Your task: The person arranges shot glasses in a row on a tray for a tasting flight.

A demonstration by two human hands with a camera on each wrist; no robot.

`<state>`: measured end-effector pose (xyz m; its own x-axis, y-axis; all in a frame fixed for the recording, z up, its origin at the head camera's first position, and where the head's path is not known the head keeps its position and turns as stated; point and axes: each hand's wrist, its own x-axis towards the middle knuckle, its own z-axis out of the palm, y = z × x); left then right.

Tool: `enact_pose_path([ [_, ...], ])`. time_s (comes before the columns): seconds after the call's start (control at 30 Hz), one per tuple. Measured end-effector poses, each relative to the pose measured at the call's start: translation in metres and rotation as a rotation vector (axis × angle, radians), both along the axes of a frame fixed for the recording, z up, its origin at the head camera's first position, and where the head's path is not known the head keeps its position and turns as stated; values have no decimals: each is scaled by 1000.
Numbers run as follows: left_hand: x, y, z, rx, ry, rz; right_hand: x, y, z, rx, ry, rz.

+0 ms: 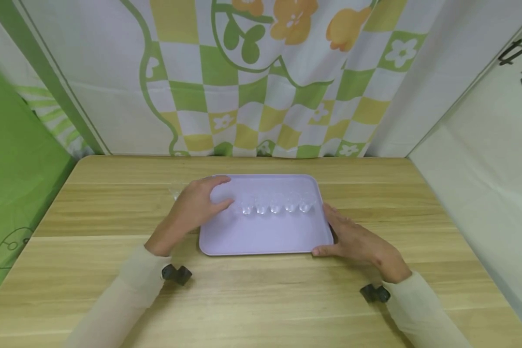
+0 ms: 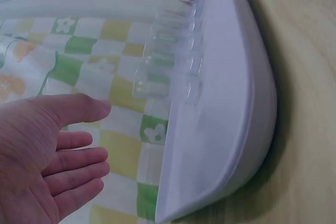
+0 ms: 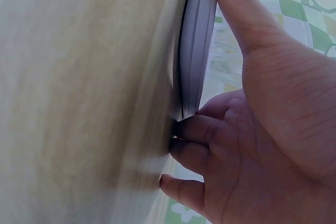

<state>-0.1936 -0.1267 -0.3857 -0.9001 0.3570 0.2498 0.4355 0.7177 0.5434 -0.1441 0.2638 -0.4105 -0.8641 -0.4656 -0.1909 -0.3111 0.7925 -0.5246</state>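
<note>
A pale purple tray (image 1: 261, 239) lies on the wooden table, with several small clear cups (image 1: 275, 208) standing in a row across it. Over the tray's left side is my left hand (image 1: 195, 203), thumb and fingers spread apart and nothing between them. In the left wrist view a gap separates that hand from the clear cups (image 2: 193, 64). My right hand (image 1: 358, 241) holds the tray's near right corner, thumb at the front edge and fingers along the right side. The right wrist view shows its bent fingers (image 3: 191, 156) low beside the tray rim (image 3: 197, 51).
Another clear cup (image 1: 174, 192) stands on the table left of the tray, partly hidden behind the left hand. A checked, flowered curtain (image 1: 265, 96) hangs at the table's far edge. Bare wood of the table (image 1: 261, 299) shows in front of the tray.
</note>
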Motion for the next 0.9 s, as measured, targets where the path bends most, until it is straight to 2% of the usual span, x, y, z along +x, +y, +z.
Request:
enact_pose_path([
  [0.23, -2, -28, 5, 17, 92, 59, 1, -1, 1, 7, -4, -1],
  [0.47, -3, -58, 10, 44, 61, 140, 1, -1, 2, 5, -10, -5],
  [0.67, -5, -78, 8, 28, 43, 149, 1, -1, 2, -4, -16, -12],
  [0.9, -6, -89, 3, -18, -20, 175, 1, -1, 1, -5, -7, -3],
])
